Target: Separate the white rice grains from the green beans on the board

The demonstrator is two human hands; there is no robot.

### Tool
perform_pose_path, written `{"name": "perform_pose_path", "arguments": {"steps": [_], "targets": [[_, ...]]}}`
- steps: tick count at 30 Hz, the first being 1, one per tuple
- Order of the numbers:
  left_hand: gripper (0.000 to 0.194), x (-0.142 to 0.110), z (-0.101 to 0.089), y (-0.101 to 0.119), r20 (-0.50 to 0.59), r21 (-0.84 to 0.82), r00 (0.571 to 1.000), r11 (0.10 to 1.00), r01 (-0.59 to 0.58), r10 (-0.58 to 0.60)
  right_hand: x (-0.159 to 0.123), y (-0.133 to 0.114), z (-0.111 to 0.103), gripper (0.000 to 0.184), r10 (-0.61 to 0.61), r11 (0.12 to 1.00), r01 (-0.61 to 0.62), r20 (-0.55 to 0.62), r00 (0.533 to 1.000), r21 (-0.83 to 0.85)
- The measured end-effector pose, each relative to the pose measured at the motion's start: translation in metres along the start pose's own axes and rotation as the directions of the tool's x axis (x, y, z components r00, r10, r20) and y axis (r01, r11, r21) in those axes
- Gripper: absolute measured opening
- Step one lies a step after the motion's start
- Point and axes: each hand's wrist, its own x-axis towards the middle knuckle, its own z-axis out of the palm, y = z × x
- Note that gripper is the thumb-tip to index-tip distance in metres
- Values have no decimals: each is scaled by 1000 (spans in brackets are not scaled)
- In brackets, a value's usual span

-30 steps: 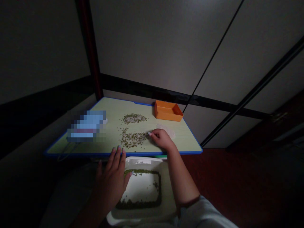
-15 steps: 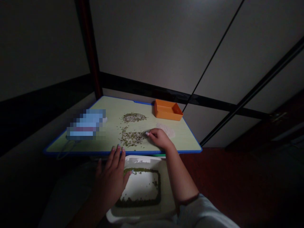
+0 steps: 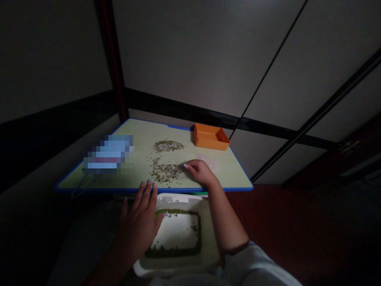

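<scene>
On the table (image 3: 125, 178) lies a loose patch of small green beans mixed with pale grains (image 3: 166, 171). My right hand (image 3: 200, 171) is at the right end of that patch, thumb and forefinger pinched together; what is between the tips is too small to make out. A second mixed pile (image 3: 168, 146) lies farther back. Just behind my right hand is a patch of pale grains (image 3: 210, 163), partly covered by the hand. My left hand (image 3: 139, 214) is spread open, fingertips by the table's blue front edge, above the left side of a white basin (image 3: 212, 246).
Green beans line the bottom edges of the white basin, below the table's front edge. An orange box (image 3: 208, 142) stands at the back right corner. A blurred-out blue object (image 3: 108, 153) lies on the left with a cord loop. Walls border the table behind.
The view has shifted very slightly. Both hands stay in almost the same place, and the piles look nearly the same.
</scene>
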Motion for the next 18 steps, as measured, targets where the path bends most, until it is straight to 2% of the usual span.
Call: {"name": "perform_pose_path", "arguments": {"steps": [10, 18], "targets": [[62, -1, -4, 0, 5, -14, 1000, 1000, 8, -8, -1, -5, -2, 36, 11, 999, -13, 34, 999, 51], [63, 0, -2, -1, 8, -17, 1000, 1000, -2, 2, -1, -3, 0, 35, 10, 999, -10, 2, 1000, 34]]}}
